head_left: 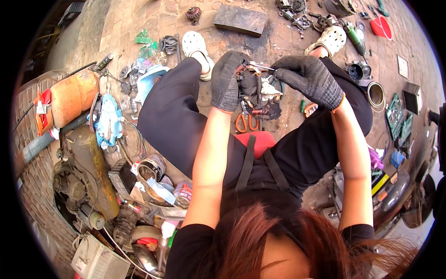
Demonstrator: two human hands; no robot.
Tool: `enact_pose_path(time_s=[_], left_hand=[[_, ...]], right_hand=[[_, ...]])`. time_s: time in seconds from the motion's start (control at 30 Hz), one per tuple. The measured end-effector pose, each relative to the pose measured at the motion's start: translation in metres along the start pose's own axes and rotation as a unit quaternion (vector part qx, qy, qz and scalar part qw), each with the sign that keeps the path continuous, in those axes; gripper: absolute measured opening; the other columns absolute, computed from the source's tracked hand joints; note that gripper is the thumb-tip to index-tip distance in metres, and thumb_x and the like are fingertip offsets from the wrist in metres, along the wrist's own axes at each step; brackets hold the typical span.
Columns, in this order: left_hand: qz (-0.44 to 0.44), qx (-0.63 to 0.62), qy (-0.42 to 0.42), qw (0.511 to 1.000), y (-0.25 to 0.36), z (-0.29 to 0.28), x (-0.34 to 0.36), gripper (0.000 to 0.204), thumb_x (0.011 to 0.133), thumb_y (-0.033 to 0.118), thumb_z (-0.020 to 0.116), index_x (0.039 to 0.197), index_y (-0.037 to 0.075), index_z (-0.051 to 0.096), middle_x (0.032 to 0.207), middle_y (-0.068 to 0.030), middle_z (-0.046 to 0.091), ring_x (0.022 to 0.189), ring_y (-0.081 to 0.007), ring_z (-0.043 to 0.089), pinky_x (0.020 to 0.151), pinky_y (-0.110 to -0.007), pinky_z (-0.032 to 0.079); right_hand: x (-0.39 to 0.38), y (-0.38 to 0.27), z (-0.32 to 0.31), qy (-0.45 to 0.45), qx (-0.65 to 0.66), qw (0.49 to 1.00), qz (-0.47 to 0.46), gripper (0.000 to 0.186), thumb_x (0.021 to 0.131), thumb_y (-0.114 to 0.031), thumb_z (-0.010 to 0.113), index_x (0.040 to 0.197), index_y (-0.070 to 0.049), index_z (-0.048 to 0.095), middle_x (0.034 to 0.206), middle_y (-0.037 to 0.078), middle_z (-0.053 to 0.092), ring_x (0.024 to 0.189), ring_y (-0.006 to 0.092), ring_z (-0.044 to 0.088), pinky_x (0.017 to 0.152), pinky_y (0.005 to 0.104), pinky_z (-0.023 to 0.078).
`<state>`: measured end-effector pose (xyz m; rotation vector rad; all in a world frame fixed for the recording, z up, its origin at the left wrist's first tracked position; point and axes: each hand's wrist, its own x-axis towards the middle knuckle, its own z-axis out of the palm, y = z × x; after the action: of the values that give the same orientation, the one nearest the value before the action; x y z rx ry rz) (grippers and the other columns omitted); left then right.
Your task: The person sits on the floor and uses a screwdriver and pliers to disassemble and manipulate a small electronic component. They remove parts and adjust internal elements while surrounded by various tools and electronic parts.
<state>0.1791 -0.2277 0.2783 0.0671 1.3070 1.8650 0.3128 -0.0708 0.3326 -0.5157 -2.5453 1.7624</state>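
My left hand (227,80), in a dark grey glove, is closed round a small part with reddish coils (241,69). My right hand (310,79), gloved alike, has thumb and fingers closed on a thin silver metal rod (261,66), which reaches across to my left hand. Below and between them lies a dark cluster of parts and tools (254,90) with a crumpled whitish scrap (271,89). Scissors or pliers with orange handles (241,122) lie just below it.
A metal block (239,21) lies ahead, a red bucket (381,27) at far right. An orange gas cylinder (74,95) and cluttered metal parts (83,181) fill the left. Green tool trays (396,122) lie right. My legs frame the work area.
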Motion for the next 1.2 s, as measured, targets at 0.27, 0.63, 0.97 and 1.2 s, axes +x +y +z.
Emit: enact_pose_path(time_s=[0.27, 0.63, 0.97, 1.2], left_hand=[[0.060, 0.097, 0.021, 0.993, -0.010, -0.004, 0.007, 0.019, 0.090, 0.021, 0.054, 0.086, 0.004, 0.058, 0.055, -0.0017, 0.048, 0.038, -0.0094, 0.044, 0.034, -0.024, 0.034], [-0.062, 0.042, 0.027, 0.997, -0.004, -0.011, 0.005, 0.020, 0.089, 0.019, 0.053, 0.091, 0.002, 0.062, 0.080, -0.0043, 0.061, 0.068, -0.0102, 0.057, 0.061, -0.022, 0.047], [-0.111, 0.109, -0.046, 0.987, -0.018, -0.013, -0.001, 0.023, 0.089, 0.022, 0.056, 0.101, 0.003, 0.064, 0.089, -0.0029, 0.063, 0.076, -0.0099, 0.060, 0.062, -0.022, 0.048], [0.005, 0.045, 0.019, 0.999, -0.008, -0.008, 0.009, 0.022, 0.090, 0.022, 0.055, 0.094, 0.003, 0.065, 0.067, 0.0001, 0.057, 0.045, -0.0072, 0.048, 0.037, -0.021, 0.036]], right_hand=[[0.003, -0.009, 0.008, 0.016, -0.071, 0.996, 0.052, 0.033, 0.086, -0.026, 0.061, 0.100, 0.003, 0.065, 0.086, 0.015, 0.068, 0.078, 0.0196, 0.064, 0.074, 0.0316, 0.050], [0.002, 0.000, 0.012, 0.008, -0.065, 0.998, 0.017, 0.031, 0.086, -0.026, 0.061, 0.101, 0.001, 0.065, 0.086, 0.016, 0.067, 0.078, 0.0217, 0.065, 0.073, 0.0321, 0.050], [0.004, 0.009, 0.026, -0.041, -0.176, 0.983, -0.040, 0.026, 0.086, -0.022, 0.063, 0.100, 0.000, 0.063, 0.079, 0.018, 0.064, 0.070, 0.0275, 0.065, 0.065, 0.0342, 0.049], [-0.005, -0.005, 0.003, 0.025, -0.099, 0.994, -0.027, 0.026, 0.087, -0.022, 0.059, 0.099, 0.001, 0.064, 0.080, 0.014, 0.066, 0.073, 0.0215, 0.065, 0.069, 0.0321, 0.050]])
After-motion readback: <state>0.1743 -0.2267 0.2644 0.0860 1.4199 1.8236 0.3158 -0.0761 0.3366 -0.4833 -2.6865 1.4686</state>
